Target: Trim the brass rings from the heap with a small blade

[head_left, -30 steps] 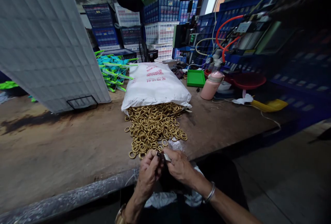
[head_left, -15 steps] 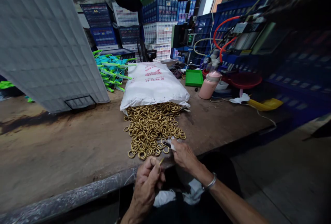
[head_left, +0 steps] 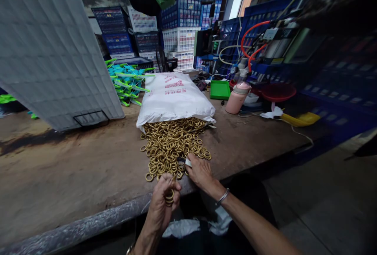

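A heap of brass-coloured rings (head_left: 171, 143) spills from the open mouth of a white sack (head_left: 179, 100) on the worktable. Just in front of the heap, at the table's edge, my left hand (head_left: 160, 198) is closed around several rings (head_left: 169, 197). My right hand (head_left: 201, 172) reaches over the right side of the heap. Its fingers grip a small tool (head_left: 187, 162) with a pale part and a dark, narrow end pointing left among the rings. What kind of tool it is cannot be made out.
A large pale ribbed panel (head_left: 59, 51) stands on the left, beside green and blue plastic pieces (head_left: 126, 78). Right of the sack are a green tray (head_left: 220, 90), a pink bottle (head_left: 237, 98) and a yellow scoop (head_left: 302, 119). Stacked crates (head_left: 179, 39) fill the back.
My right hand has moved left and slightly farther over the heap with the tool. My left hand has turned and shifted a little left, so the rings in it now show.
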The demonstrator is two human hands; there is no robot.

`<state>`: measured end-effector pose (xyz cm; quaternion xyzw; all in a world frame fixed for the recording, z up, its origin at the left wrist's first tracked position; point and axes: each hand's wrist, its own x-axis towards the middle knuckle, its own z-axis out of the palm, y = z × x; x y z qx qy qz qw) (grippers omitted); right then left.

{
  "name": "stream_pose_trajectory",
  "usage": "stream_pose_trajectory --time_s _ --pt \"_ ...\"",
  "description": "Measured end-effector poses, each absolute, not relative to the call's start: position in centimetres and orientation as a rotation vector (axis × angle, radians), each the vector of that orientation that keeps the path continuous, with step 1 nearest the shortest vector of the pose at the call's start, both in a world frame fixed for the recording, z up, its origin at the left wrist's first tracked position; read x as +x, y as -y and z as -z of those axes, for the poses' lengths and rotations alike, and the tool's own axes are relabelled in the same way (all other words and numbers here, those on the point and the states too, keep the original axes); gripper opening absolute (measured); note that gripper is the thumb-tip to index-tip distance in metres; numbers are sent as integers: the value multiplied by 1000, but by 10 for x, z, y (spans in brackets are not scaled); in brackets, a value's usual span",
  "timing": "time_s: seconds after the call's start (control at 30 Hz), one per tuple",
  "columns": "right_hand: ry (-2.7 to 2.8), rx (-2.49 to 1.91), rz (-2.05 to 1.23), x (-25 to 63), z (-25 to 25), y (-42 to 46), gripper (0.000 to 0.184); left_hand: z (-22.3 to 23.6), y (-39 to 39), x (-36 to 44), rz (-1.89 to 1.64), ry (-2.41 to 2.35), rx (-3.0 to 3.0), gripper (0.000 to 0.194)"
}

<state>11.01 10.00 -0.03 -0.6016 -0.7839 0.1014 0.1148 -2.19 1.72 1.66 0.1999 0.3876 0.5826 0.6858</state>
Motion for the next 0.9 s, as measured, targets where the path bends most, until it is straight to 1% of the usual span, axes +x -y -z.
stream_pose_trajectory --time_s 0.13,0.33,0.53,0.63,0.73,0.8,0.9 --pt "2279 -1785 -304 110 -1 -101 12 -15 -18 -25 -1228 -817 325 28" --pt "2320 -1759 -333 113 0 -103 10 -8 -22 -25 -1221 -745 176 21" --pt "2318 -1754 -364 118 4 -109 12 -2 -25 -24 -1218 -758 267 18" --pt "2283 -1667 -423 121 5 -110 9 -5 -28 -24 -1202 -777 302 18" --pt "2211 -1567 -496 124 4 -109 3 -10 -32 -23 -1182 -796 301 23" --pt "2149 -1496 -592 124 1 -107 4 -13 -34 -22 -1187 -819 323 27" --pt "2033 -1392 -797 124 -5 -104 8 -14 -37 -18 -1233 -947 411 28"
